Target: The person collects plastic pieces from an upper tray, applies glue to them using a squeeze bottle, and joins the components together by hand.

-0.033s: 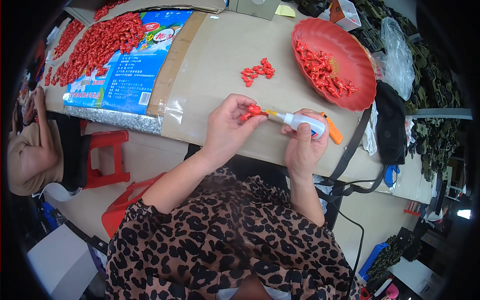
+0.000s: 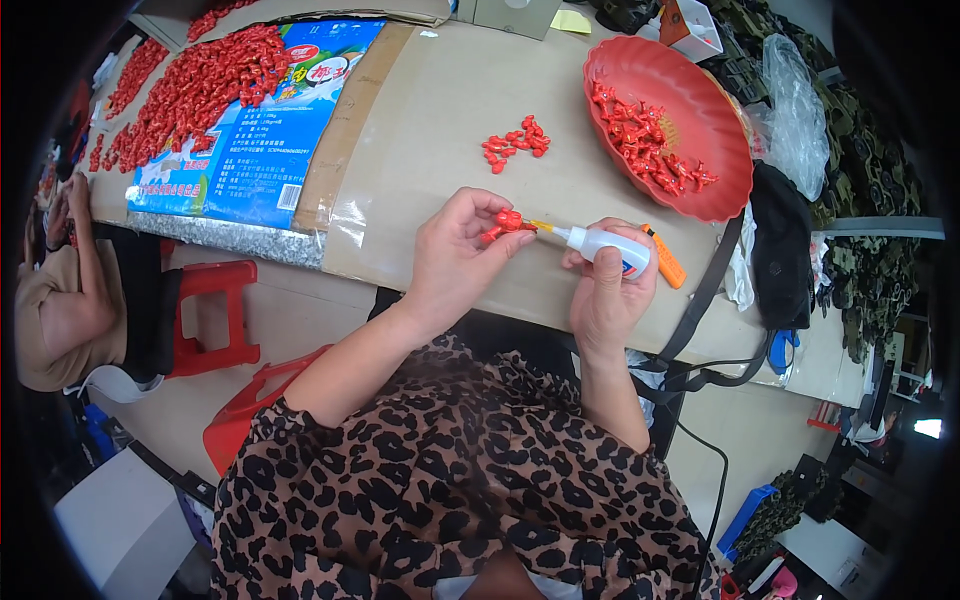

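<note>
My left hand (image 2: 455, 250) pinches a small shiny red figurine (image 2: 508, 222) above the near part of the table. In my right hand (image 2: 610, 295) lies a white squeeze glue bottle (image 2: 612, 250), tipped on its side with its thin yellowish nozzle (image 2: 545, 227) pointing left. The nozzle's tip is at the figurine's right side; whether it touches cannot be made out. Beyond my hands lies a small group of red pieces (image 2: 517, 143). More red figurines (image 2: 650, 140) sit in a scalloped red bowl (image 2: 725, 150) at the right.
An orange utility knife (image 2: 665, 262) lies right of the bottle. At the left, a large heap of red pieces (image 2: 205, 90) covers part of a blue printed cardboard sheet (image 2: 250, 180). A black strap (image 2: 705, 290) hangs over the table's edge. Another person (image 2: 75, 300) sits at far left beside red stools (image 2: 215, 315).
</note>
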A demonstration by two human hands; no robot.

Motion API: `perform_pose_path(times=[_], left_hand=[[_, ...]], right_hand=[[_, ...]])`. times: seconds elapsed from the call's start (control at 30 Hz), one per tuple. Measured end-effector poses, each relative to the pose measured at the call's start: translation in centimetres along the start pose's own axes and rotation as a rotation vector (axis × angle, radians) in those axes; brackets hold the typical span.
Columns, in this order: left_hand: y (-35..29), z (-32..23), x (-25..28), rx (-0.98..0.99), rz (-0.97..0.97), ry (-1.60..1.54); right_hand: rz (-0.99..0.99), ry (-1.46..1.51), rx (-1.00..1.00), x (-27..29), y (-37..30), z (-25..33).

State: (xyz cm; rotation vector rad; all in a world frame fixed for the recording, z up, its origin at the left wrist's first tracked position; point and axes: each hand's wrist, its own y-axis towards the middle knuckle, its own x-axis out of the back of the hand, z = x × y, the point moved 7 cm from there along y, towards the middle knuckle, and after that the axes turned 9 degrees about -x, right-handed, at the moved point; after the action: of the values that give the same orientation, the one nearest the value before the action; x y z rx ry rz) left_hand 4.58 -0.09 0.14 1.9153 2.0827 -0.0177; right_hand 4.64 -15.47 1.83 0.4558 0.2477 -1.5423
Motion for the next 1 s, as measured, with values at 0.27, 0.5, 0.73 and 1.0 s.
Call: perform_pose_path(times=[0.27,0.5,0.73,1.0], left_hand=[[0.02,0.05,0.08,-0.016,0.005,0.052],[-0.04,0.22,0.24,-0.056,0.0,0.074],[-0.02,0.47,0.35,-0.05,-0.005,0.119],[0.04,0.15,0.16,-0.066,-0.008,0.111]], right_hand=[[0.04,-0.145,0.104,-0.55,-0.27,0.44],[0.037,-0.157,0.093,-0.59,-0.19,0.51],[0.044,-0.176,0.123,-0.7,-0.36,0.51],[0.046,-0.177,0.118,-0.67,-0.39,0.49]])
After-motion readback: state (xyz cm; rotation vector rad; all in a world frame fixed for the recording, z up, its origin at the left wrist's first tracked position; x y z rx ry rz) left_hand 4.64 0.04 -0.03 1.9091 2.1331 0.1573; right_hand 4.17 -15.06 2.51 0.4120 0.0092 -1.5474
